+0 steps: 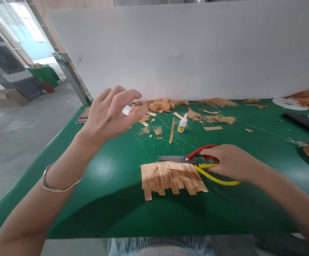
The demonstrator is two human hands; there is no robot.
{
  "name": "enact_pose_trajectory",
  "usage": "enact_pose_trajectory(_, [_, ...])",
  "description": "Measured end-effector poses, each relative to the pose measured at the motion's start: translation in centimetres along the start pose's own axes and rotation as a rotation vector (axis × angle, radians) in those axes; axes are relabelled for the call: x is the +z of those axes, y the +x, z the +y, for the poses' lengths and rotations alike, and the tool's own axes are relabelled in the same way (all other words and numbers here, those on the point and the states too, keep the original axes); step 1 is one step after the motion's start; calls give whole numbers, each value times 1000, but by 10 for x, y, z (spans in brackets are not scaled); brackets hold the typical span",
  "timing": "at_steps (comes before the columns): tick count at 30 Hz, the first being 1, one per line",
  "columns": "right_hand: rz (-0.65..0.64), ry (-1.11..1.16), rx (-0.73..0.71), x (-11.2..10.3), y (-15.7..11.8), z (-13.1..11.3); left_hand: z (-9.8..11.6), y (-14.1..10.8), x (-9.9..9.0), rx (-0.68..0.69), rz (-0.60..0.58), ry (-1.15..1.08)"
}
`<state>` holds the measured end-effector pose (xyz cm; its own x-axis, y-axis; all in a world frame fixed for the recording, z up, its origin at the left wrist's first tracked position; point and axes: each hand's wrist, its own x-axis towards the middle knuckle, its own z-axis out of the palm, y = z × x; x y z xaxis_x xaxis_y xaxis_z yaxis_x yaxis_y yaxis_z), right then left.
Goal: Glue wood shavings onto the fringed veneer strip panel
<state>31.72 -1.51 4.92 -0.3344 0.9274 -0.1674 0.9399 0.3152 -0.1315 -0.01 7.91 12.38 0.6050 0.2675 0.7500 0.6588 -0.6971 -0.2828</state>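
My right hand (228, 160) is closed around the handles of a pair of scissors (176, 159), one handle red and the other yellow. The blades point left and lie along the top edge of a fringed piece of tan strips (170, 174), which rests flat on the green table. My left hand (111, 112) is raised above the table to the left, its curved fingers and thumb apart. A small white patch shows between its fingers; whether it touches them I cannot tell. A silvery bangle (59, 190) circles the left wrist.
Beyond the scissors stands a small white glue bottle (182, 123) with a yellow label. Tan fibre clumps (162, 105) and loose strips (172, 131) lie towards the white board (186, 53). Phones lie at the left edge (83, 115) and far right (305, 123).
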Motion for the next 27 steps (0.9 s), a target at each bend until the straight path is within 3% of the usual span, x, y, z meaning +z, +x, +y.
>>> enact_pose_trajectory(7, [-39,5,-80,3,23,-23,12,5,-4,115,131,262])
enact_pose_trajectory(11, [-69,-25,-83,12,29,-21,4,8,-10,167,57,278])
enact_pose_trajectory(16, [-61,-11,-71,16,26,-15,0,18,-19,124,11,228])
enact_pose_trajectory(22, [-15,45,-112,11,11,-8,-2,10,-13,154,29,140])
enact_pose_trajectory(27, [12,38,-38,8,7,-6,-4,5,-10,121,-40,104])
